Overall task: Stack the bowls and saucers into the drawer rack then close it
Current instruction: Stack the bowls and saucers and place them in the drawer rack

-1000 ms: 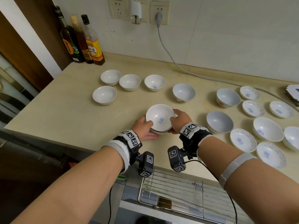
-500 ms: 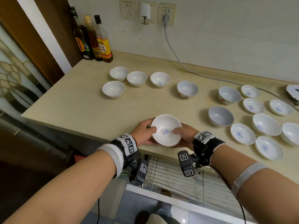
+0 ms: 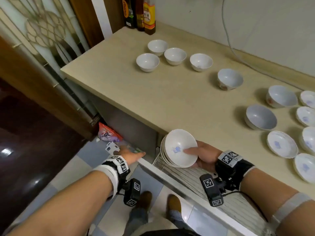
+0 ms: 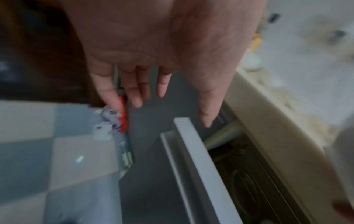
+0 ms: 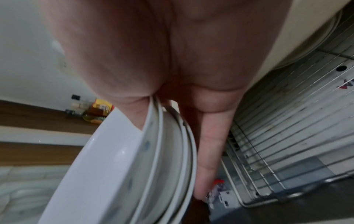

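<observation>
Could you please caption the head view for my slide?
Right hand tilts a stack of saucers over the open drawer rack; left hand reaches empty.

Left wrist view (image 4: 191,166) motion-blurred; saucers (image 3: 308,99) cropped at head view's right edge; bottles' (image 3: 139,12) tops cropped.

Bowls (image 3: 174,56) on counter (image 3: 179,103), above drawer rack (image 3: 190,174).

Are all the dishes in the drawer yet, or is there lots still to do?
Lots left. The drawer is open, and nothing shows yet in the visible part of its wire rack. The right hand holds a stack of saucers above it; the left hand is open by the drawer's corner. Many bowls and saucers wait on the counter.
</observation>
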Available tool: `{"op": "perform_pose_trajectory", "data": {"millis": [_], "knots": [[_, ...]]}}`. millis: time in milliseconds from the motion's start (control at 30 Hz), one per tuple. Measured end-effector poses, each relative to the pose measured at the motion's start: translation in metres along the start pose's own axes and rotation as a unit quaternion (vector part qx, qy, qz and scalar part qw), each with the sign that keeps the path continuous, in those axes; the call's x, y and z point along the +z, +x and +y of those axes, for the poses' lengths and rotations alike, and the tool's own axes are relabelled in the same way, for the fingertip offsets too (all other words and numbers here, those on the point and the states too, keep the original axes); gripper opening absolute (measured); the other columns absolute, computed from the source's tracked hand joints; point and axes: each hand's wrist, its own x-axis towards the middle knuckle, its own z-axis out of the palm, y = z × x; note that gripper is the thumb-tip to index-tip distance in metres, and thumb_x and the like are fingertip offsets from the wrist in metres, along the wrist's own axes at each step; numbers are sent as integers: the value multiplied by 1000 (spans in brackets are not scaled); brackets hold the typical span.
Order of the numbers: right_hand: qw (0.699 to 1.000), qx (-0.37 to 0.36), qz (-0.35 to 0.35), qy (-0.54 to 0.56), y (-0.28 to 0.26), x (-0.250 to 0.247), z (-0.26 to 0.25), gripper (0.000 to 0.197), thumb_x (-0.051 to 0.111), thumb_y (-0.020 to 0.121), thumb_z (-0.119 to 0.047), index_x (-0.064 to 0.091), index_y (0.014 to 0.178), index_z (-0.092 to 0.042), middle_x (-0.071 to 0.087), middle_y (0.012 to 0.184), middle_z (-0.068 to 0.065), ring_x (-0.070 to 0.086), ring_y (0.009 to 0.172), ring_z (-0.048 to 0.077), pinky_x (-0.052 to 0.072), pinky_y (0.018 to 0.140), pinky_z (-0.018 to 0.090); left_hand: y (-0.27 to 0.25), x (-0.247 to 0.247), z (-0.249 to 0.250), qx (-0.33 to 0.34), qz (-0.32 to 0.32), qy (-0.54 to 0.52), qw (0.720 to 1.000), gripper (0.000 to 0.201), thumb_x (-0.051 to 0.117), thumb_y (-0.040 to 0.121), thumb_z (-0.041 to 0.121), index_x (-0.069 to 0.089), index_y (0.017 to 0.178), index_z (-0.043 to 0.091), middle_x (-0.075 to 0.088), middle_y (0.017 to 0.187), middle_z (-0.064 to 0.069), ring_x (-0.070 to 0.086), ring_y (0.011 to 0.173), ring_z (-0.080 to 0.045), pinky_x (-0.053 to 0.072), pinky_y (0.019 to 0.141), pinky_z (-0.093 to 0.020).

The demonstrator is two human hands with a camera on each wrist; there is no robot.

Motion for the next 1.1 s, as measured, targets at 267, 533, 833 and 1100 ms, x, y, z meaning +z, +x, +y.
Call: {"op": "perform_pose_trajectory", "data": {"millis": [267,533,833,1100], "knots": [[994,102,-21,-15,28,-12,54,41,54,94,-3,52,134,-8,63,131,20,61,119,40,58,90,49,-15,67,-9,-85,-54,-409,907,36,67,84,30,62,103,0,72,90,-22,75,78,-36,63,73,-46],[984,171,36,22,80,-26,98,35,47,94,8,50,128,-2,57,122,23,57,110,43,58,66,50,-22,70,-31,-96,-18,-413,905,44,62,85,28,64,112,-6,75,105,-27,76,91,-36,61,83,-52],[979,191,29,-65,166,-19,149,58,41,92,14,36,146,-6,45,142,27,52,111,48,59,43,42,-25,59,-57,-98,-47,-357,928,39,63,88,30,67,114,1,76,108,-18,75,99,-29,59,92,-46],[956,225,23,-186,199,-2,174,57,48,93,2,38,147,-14,54,136,28,62,106,50,57,42,38,-23,52,-60,-91,-72,-316,941,41,61,91,33,66,119,4,75,112,-13,74,100,-21,59,92,-43]]}}
